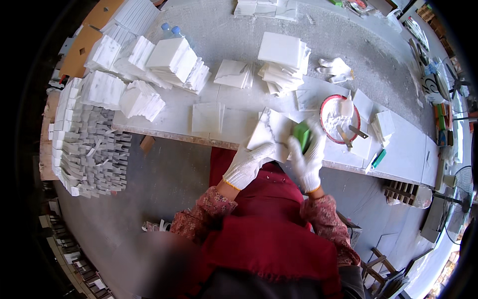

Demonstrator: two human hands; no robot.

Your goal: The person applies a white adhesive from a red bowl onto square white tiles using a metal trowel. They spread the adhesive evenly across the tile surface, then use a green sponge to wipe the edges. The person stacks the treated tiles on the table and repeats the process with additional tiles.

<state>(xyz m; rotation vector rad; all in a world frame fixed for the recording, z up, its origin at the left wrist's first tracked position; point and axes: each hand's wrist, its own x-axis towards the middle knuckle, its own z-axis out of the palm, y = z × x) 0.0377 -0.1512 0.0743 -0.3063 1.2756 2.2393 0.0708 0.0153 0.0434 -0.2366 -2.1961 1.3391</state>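
Note:
My left hand [250, 163], in a white knit glove, grips the near left edge of a white marble tile [271, 128] with grey veins. The tile is tilted at the front edge of the bench. In my right hand [308, 163], gloved alike, is a green block [301, 133], held against or just over the tile's right side; its exact contact cannot be made out. To the right sits a red-rimmed bowl [322, 110] of white paste or powder, with a white bottle [347, 106] and two putty knives [343, 135] in or across it.
Stacks of white tiles [172, 59] line the bench at left, with another stack [280, 48] behind my hands. A spare white glove [336, 69] lies at back right. A green-handled tool [379, 158] rests by the front edge. Cut pieces [94, 149] are piled at far left.

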